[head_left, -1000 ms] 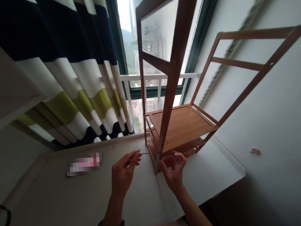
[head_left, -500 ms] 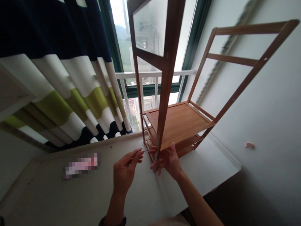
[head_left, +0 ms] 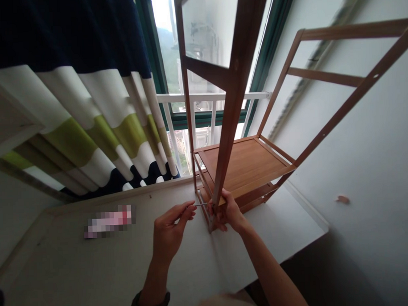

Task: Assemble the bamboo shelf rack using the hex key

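A brown wooden shelf rack [head_left: 246,160] stands on the white surface, its tall uprights rising toward the window. My left hand [head_left: 169,228] pinches a thin metal rod [head_left: 201,204], which looks like a hex key. The rod points right, its far end at the rack's near upright [head_left: 223,157]. On the other side, my right hand [head_left: 233,214] grips the upright at the shelf corner, thumb over the shelf's edge. Some of its fingers are behind the wood, and the exact contact of the rod's tip is hard to make out.
A blurred pinkish packet [head_left: 109,222] lies on the white surface [head_left: 104,268] at left. A striped curtain [head_left: 98,107] hangs behind it. White window rails [head_left: 212,98] stand behind the rack, and a white wall [head_left: 367,143] is at right.
My right hand has shifted up slightly and closed more around the upright, its thumb now over the shelf edge. The left hand keeps its pinch. The view has shifted slightly.
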`<state>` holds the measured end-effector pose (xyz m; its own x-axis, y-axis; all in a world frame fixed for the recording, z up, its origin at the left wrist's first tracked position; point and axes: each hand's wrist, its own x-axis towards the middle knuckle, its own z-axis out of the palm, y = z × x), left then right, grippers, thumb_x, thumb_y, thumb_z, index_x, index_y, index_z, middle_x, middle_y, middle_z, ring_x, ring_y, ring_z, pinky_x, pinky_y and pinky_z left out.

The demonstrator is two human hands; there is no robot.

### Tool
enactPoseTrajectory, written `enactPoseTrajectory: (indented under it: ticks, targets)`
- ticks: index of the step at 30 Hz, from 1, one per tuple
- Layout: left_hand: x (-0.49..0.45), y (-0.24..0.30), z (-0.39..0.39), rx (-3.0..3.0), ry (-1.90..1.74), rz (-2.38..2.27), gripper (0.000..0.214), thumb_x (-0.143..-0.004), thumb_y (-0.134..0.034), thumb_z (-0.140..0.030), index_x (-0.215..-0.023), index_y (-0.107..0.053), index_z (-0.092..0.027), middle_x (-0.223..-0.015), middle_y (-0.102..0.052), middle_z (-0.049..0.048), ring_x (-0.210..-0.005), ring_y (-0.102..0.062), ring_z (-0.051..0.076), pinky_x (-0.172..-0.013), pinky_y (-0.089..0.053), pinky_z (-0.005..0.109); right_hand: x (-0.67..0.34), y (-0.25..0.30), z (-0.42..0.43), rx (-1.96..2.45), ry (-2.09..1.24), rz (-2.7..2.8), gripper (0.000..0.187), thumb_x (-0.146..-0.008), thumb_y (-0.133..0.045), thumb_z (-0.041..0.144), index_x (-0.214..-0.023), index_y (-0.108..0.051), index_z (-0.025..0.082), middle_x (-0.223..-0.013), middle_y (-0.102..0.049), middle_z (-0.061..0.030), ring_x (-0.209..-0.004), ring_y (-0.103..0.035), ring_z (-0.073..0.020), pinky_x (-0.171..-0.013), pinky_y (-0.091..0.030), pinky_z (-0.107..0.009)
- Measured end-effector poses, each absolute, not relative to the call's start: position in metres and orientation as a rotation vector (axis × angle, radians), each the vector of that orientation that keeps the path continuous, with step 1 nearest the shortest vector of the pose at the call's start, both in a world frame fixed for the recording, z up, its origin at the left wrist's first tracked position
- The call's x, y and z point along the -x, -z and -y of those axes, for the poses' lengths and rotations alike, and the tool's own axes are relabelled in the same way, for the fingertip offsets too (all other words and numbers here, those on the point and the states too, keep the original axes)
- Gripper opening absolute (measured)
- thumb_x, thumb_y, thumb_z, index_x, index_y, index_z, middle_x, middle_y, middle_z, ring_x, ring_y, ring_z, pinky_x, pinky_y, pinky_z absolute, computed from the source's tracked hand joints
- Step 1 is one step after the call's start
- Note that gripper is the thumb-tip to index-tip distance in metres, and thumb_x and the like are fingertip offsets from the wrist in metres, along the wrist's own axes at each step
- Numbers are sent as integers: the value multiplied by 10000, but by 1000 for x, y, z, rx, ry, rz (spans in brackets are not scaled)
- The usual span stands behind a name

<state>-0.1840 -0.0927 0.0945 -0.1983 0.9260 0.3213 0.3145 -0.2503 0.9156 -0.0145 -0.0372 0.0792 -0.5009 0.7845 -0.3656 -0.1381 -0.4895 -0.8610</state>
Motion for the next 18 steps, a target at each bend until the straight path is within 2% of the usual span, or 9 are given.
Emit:
enactPoseTrajectory:
  ticks: [5, 18]
  targets:
    - [182, -97, 95, -1569, -1465, -1478, 188, -766, -618, -263, -933, -687, -211, -748, -705, -13, -632, -655, 123, -621, -549, 224, 19, -82, 39, 1096, -1956, 1040, 613, -769, -223, 669, -631, -506, 143, -507, -496, 22, -235, -307, -43, -232, -158, -180]
    - [177, -102, 97, -1664, -1454, -1472, 178, -766, -613, -263, -917, -690, -207, -737, -705, -9, -612, -652, 125, -593, -541, 219, 20, -83, 39, 1099, -1924, 1059, 578, -785, -214, 631, -665, -510, 149, -503, -501, 18, -242, -278, -41, -250, -123, -192]
